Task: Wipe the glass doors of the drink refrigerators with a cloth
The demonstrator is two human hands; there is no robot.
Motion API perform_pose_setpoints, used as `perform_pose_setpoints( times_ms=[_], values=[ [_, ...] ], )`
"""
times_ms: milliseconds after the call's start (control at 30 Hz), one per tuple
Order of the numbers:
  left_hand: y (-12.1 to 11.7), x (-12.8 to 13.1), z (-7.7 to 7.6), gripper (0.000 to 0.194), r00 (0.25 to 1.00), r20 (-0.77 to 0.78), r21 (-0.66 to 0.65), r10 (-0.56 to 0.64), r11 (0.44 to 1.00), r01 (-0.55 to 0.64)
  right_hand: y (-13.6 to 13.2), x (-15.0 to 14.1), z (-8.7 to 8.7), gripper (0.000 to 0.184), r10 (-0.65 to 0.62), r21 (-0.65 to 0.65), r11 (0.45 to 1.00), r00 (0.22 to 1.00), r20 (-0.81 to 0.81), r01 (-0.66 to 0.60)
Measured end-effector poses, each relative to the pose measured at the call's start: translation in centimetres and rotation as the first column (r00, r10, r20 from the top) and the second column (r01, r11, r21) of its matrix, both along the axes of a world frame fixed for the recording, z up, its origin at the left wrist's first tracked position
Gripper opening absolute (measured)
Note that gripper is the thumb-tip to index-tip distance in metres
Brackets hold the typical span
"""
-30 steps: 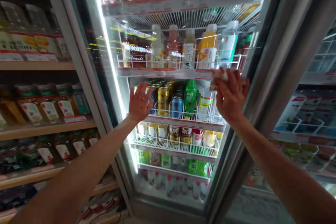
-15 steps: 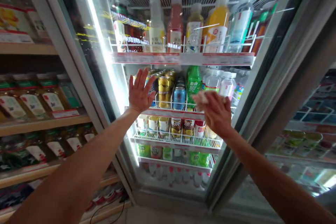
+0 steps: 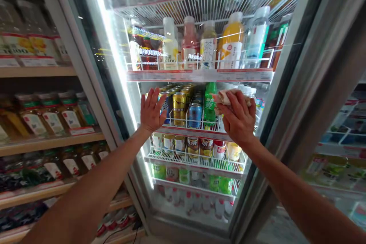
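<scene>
My left hand (image 3: 151, 110) rests flat with spread fingers against the glass door (image 3: 137, 95) of a lit drinks cooler. My right hand (image 3: 238, 118) presses a crumpled pale cloth (image 3: 227, 98) to the same glass, level with the green bottle (image 3: 210, 105) and the cans behind it. Inside, behind the glass, wire shelves hold several bottled drinks and cans. The cloth is partly hidden by my fingers.
A metal door frame (image 3: 288, 122) runs up the cooler's right side, with another glass-fronted cooler (image 3: 337, 148) beyond it. Wooden shelves (image 3: 37, 71) stacked with packaged bottles stand to the left.
My right hand and the cloth have dropped from the shelf edge to can level, and the hand has moved slightly left. My left hand stays on the glass. The view has shifted slightly.
</scene>
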State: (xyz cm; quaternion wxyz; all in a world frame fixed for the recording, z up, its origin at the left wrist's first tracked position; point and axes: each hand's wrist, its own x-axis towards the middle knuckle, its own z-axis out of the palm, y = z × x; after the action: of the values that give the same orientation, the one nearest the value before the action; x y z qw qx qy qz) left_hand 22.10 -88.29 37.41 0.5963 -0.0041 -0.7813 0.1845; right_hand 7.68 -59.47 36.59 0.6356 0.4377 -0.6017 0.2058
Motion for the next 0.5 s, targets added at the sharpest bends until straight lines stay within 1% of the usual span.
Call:
perform_pose_setpoints(
  times_ms=[167,300,500],
  values=[
    [0.11,-0.03,0.02,0.059,0.999,-0.034,-0.072,0.003,0.997,-0.006,0.12,0.04,0.24,0.054,0.034,-0.002,0.999,0.999,0.022,-0.034],
    [0.11,-0.08,0.01,0.058,0.999,-0.035,-0.068,0.007,0.998,-0.009,0.18,-0.03,0.03,0.050,0.067,0.010,0.998,0.997,0.029,-0.067],
    [-0.06,-0.19,-0.07,0.057,0.999,-0.042,-0.062,-0.012,0.998,0.010,0.07,-0.09,0.18,0.047,0.011,-0.008,1.000,1.000,-0.021,-0.011]
  ],
)
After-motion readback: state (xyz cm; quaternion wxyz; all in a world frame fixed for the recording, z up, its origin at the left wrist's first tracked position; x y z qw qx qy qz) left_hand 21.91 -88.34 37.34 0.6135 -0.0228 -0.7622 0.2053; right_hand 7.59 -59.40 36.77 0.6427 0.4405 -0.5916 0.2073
